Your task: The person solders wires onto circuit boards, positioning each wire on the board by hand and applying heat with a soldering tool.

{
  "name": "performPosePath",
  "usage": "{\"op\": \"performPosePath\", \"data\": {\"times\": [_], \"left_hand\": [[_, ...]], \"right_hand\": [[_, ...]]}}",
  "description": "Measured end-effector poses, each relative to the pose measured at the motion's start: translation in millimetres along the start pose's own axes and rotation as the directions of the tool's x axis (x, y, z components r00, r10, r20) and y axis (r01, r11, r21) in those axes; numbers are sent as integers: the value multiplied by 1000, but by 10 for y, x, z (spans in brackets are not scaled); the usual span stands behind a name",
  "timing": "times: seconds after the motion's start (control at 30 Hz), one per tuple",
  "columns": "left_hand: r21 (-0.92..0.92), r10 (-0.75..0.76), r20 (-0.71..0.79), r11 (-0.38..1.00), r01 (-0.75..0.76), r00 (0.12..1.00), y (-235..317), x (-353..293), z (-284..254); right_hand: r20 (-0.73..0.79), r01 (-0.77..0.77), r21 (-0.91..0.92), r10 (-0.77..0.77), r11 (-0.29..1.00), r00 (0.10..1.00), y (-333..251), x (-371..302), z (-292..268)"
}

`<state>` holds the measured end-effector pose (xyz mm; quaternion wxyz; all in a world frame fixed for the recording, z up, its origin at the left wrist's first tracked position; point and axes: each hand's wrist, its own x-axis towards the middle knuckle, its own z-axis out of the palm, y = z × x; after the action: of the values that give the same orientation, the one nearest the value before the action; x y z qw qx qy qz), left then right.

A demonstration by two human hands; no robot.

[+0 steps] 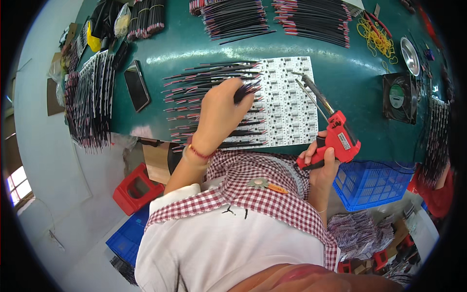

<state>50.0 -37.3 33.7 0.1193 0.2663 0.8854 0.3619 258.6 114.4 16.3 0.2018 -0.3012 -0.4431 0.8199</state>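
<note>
A white panel of small circuit boards (pixel 288 104) lies on the green table in front of me. Rows of black cables (pixel 187 108) with thin pink-red wire ends stretch leftward from its left side. Over these rows, my left hand (pixel 224 108) is closed around a small bunch of dark cables (pixel 247 91), whose ends stick out past the fingers. My right hand (pixel 318 158) grips a red soldering gun (pixel 340 138) by its handle, at the panel's lower right. The gun's tip and thin feed tube point up and left over the panel's right side.
A phone (pixel 137 86) lies left of the cables, near stacked wired boards (pixel 92 102). Cable bundles (pixel 238 19) line the far side. Yellow bands (pixel 377 39), a metal dish (pixel 409 56) and a black fan (pixel 400 98) are at right. A blue crate (pixel 372 185) and red stool (pixel 137 190) stand below.
</note>
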Motion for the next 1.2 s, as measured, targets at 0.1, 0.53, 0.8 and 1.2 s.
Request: {"op": "performPosePath", "data": {"times": [0.1,0.53,0.8,1.2], "left_hand": [[63,18,49,998,-21,999,-84,204,113],[201,39,125,977,-64,991,-138,371,299],[209,80,144,972,-109,986,-126,389,268],[250,105,191,956,-151,976,-120,415,279]], "right_hand": [[-1,-85,-34,85,996,996,-66,-41,-25],[-24,-144,-211,142,967,990,60,-85,149],[-54,-171,-349,162,921,985,90,-123,193],[-87,-161,-457,136,875,987,76,-129,204]]}}
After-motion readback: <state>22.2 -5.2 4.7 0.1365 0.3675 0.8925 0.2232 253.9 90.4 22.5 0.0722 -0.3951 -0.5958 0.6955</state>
